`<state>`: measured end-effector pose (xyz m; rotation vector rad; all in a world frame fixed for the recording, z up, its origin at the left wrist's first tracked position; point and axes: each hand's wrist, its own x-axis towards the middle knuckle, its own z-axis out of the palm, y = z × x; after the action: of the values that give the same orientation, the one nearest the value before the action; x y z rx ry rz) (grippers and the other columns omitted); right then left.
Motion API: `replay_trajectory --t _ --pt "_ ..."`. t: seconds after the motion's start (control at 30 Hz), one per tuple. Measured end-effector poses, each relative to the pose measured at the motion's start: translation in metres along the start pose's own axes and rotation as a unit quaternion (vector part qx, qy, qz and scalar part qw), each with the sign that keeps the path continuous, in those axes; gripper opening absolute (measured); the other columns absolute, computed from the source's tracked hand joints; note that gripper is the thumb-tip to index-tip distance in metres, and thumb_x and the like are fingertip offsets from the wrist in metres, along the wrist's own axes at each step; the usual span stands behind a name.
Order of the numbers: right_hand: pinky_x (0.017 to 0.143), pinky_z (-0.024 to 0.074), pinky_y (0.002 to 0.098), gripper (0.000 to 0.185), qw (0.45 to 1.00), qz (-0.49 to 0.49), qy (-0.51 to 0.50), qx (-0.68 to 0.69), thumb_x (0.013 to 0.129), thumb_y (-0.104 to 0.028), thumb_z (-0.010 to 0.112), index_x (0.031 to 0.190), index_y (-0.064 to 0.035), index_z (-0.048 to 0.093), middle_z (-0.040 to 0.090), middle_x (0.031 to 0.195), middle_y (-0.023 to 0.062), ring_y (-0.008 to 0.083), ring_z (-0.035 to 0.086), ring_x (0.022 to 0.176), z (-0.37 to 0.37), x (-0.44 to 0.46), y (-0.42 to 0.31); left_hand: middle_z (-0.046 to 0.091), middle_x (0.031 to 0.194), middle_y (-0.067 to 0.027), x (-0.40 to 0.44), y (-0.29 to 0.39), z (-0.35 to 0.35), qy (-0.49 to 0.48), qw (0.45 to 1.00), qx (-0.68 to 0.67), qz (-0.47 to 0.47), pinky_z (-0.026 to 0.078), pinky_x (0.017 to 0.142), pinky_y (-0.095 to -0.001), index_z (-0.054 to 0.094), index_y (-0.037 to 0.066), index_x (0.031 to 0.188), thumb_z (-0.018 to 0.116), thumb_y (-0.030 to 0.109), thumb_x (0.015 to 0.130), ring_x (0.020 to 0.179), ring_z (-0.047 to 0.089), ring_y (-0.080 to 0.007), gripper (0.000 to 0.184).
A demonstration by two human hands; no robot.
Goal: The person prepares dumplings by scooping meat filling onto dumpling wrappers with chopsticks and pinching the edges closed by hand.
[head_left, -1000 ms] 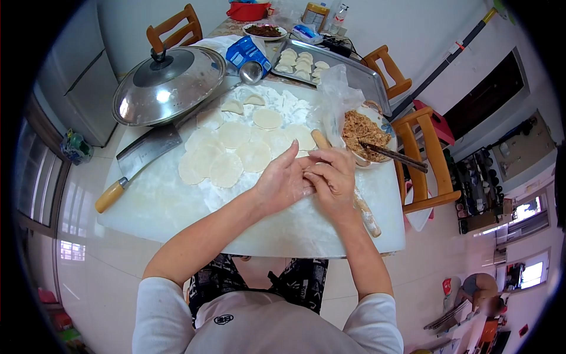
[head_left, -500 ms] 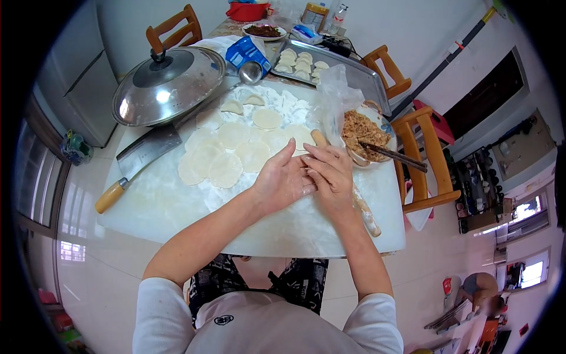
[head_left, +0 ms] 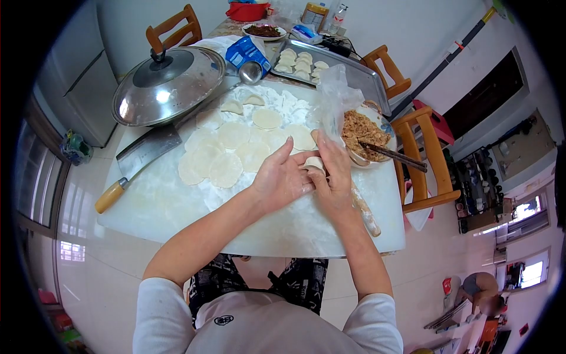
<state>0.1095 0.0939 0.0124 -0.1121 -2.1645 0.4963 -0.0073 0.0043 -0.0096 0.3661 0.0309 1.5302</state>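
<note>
The white board (head_left: 147, 218) spans the work area in front of me. The lidded pan (head_left: 177, 88) sits at its far left corner, the clear lid fitted with a knob on top. The metal tray (head_left: 359, 74) lies beyond the far right side of the board and carries rows of white dumplings (head_left: 303, 62) at its left end. The cleaver (head_left: 150, 150) lies flat on the left of the board, wooden handle toward me. The patterned bowl (head_left: 387, 127) is at the right and contains minced filling (head_left: 362, 128); two chopsticks (head_left: 396, 157) rest in it, their free ends over the right rim. A clear plastic bag (head_left: 333, 103) is beside the bowl on its left.

The rolling pin (head_left: 367, 215) lies on the right of the board, partly covered by my right hand (head_left: 335, 180). The ladle (head_left: 250, 72) is between the pan and the tray. My left hand (head_left: 283, 180) is palm up, thumb raised and apart from the fingers; its fingertips are partly hidden. My right thumb and fingers are closed on the folded dough piece (head_left: 315, 163), which is located between both hands, above the board. Round dough wrappers (head_left: 226, 170) lie on the floured centre, some overlapping. Two small folded pieces (head_left: 232, 107) are behind them.
</note>
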Motion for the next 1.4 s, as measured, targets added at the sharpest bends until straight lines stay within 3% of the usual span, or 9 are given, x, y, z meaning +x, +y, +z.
replay_trajectory --t 0.03,0.07,0.13,0.37,0.53,0.67,0.73,1.07,1.4 --pt "0.098 0.0373 0.0400 0.028 0.999 0.018 0.027 0.003 0.082 -0.006 0.061 0.109 -0.0045 0.067 0.059 0.128 0.0087 0.0298 0.050 0.115 0.001 0.002 -0.003 0.054 0.122 -0.0130 0.000 0.002 -0.005 -0.099 0.995 -0.028 -0.016 0.035 0.104 -0.0407 0.043 0.000 0.129 0.027 0.053 0.098 0.113 0.052 -0.0248 0.063" --pt "0.098 0.0373 0.0400 0.028 0.999 0.018 0.027 0.004 0.082 -0.006 0.061 0.109 -0.0045 0.067 0.059 0.128 0.0087 0.0298 0.050 0.115 0.001 0.000 0.001 0.054 0.122 -0.0130 0.000 0.000 -0.010 -0.098 0.995 -0.028 -0.016 0.035 0.104 -0.0407 0.043 0.000 0.129 0.027 0.053 0.098 0.113 0.052 -0.0248 0.063" --pt "0.099 0.0364 0.0408 0.035 0.999 -0.025 -0.032 -0.018 0.081 -0.008 0.062 0.115 -0.0029 0.064 0.056 0.130 0.0105 0.0310 0.049 0.116 0.000 -0.005 0.013 0.056 0.118 -0.0117 -0.003 -0.003 0.015 0.103 0.994 0.018 0.022 0.037 0.101 -0.0396 0.042 0.002 0.131 0.028 0.052 0.098 0.106 0.055 -0.0234 0.061" --pt "0.100 0.0357 0.0413 0.034 1.000 0.011 -0.017 -0.011 0.081 -0.006 0.061 0.115 -0.0048 0.065 0.057 0.130 0.0095 0.0316 0.048 0.118 -0.002 -0.001 -0.001 0.056 0.118 -0.0107 -0.001 -0.002 -0.009 -0.029 0.999 -0.031 -0.001 0.038 0.099 -0.0389 0.040 0.001 0.130 0.029 0.051 0.099 0.104 0.056 -0.0232 0.059" --pt "0.101 0.0351 0.0422 0.041 0.996 -0.057 -0.055 -0.033 0.079 -0.010 0.064 0.119 -0.0031 0.061 0.055 0.132 0.0117 0.0329 0.046 0.121 -0.002 -0.005 0.019 0.056 0.118 -0.0118 -0.003 -0.005 0.019 0.138 0.990 0.024 0.018 0.040 0.098 -0.0393 0.039 0.003 0.132 0.032 0.040 0.101 0.099 0.057 -0.0217 0.049" --pt "0.101 0.0346 0.0423 0.043 0.995 -0.052 -0.074 -0.041 0.079 -0.011 0.064 0.121 -0.0035 0.060 0.050 0.137 0.0137 0.0332 0.046 0.122 -0.002 -0.009 0.020 0.056 0.116 -0.0134 -0.002 -0.007 0.002 0.138 0.990 0.017 0.029 0.042 0.097 -0.0388 0.039 0.004 0.133 0.033 0.030 0.102 0.101 0.057 -0.0218 0.041" --pt "0.102 0.0345 0.0414 0.036 1.000 0.014 -0.020 0.011 0.081 -0.009 0.061 0.117 -0.0050 0.064 0.050 0.137 0.0119 0.0323 0.046 0.122 -0.001 -0.004 0.006 0.055 0.117 -0.0141 -0.002 -0.005 -0.004 0.037 0.999 0.027 0.004 0.043 0.096 -0.0386 0.040 0.005 0.130 0.034 0.024 0.102 0.104 0.056 -0.0219 0.035" --pt "0.101 0.0347 0.0417 0.036 0.996 -0.056 -0.048 -0.040 0.082 -0.005 0.058 0.117 -0.0015 0.062 0.052 0.135 0.0108 0.0319 0.046 0.122 -0.004 -0.008 0.019 0.054 0.117 -0.0167 -0.002 -0.006 -0.008 0.110 0.994 -0.009 0.006 0.041 0.102 -0.0421 0.041 0.002 0.125 0.033 0.022 0.101 0.106 0.056 -0.0259 0.032" --pt "0.093 0.0392 0.0401 0.029 0.998 0.003 0.053 -0.023 0.069 -0.003 0.072 0.097 -0.0009 0.064 0.061 0.118 0.0132 0.0308 0.053 0.106 -0.003 -0.004 0.006 0.051 0.124 -0.0204 -0.001 -0.002 0.010 0.138 0.989 -0.026 0.045 0.041 0.103 -0.0441 0.043 -0.006 0.126 0.029 0.026 0.102 0.115 0.052 -0.0316 0.043"
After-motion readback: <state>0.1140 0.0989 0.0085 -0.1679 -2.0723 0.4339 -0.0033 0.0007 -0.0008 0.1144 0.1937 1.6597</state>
